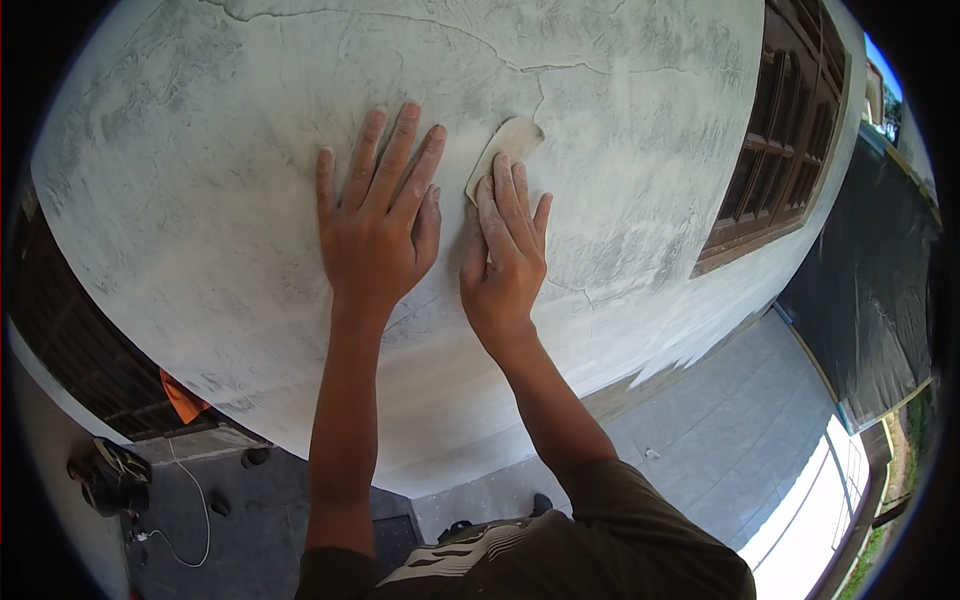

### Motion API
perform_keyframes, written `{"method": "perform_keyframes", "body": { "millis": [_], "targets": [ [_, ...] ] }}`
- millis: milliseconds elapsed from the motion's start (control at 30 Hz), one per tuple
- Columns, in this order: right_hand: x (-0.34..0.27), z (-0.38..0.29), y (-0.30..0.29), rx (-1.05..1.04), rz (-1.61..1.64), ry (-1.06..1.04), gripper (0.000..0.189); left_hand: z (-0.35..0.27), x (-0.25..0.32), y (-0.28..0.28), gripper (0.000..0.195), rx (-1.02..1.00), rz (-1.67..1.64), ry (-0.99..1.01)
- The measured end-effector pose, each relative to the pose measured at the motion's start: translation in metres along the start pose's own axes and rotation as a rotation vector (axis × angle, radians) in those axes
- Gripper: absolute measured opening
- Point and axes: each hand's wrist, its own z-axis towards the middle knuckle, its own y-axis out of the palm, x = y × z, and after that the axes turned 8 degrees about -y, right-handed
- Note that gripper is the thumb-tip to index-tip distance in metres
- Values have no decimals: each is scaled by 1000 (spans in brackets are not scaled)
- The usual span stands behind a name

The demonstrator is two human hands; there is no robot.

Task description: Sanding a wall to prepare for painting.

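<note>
Both of my arms reach up to a plastered wall (300, 75) with rough grey-white patches and thin cracks. My left hand (379, 217) lies on the wall, its dusty fingers spread and nothing in it. To its right, my right hand (510, 240) presses a piece of sandpaper (514, 139) against the plaster. The sheet is pale and slightly bent, with its upper right corner curling off the wall. My fingers cover its lower part. A long crack (480, 41) runs across the plaster above both hands.
A brown wooden window (780, 142) is set in the wall at right. Dark sheeting (855, 277) hangs beyond it. Grey floor tiles (705, 427) lie below. At lower left are a white cable (206, 517), footwear (219, 502), an orange cloth (182, 397) and a heap of dark items (109, 480).
</note>
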Motion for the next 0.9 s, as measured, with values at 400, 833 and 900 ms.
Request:
{"method": "perform_keyframes", "body": {
  "millis": [400,833,900],
  "targets": [
    [0,-7,-3,15,-56,34,33,-4,0,1,49,-3,-52,13],
    [12,35,6,114,-54,-61,34,-2,3,1,49,33,-52,-26],
    [6,28,4,116,-22,-44,34,-3,1,2,50,47,-66,-26]
  ]
}}
